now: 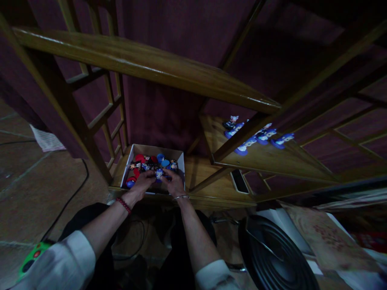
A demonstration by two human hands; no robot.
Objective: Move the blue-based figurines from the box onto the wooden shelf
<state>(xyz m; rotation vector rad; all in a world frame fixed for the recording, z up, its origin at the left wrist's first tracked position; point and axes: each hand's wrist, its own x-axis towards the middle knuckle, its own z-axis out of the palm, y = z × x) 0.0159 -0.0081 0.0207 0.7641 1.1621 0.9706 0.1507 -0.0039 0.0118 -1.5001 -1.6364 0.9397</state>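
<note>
A small blue-and-white figurine (159,173) is held between the fingertips of my left hand (145,181) and my right hand (174,183). Both hands are closed on it from either side, over the near edge of an open white cardboard box (132,155). Inside the box lie several small figurines and round bases, in red (140,158), blue (165,163) and black. My hands hide part of the box's near side. More blue-and-white figurines (265,135) stand in a group on the raised wooden shelf to the right.
The box rests on the lower board of a wooden shelf unit (208,173). A wooden bar (145,60) crosses above. A phone (240,181) lies right of the box. A black ridged stool (272,253) stands at lower right, and a green-and-red object (34,257) at lower left.
</note>
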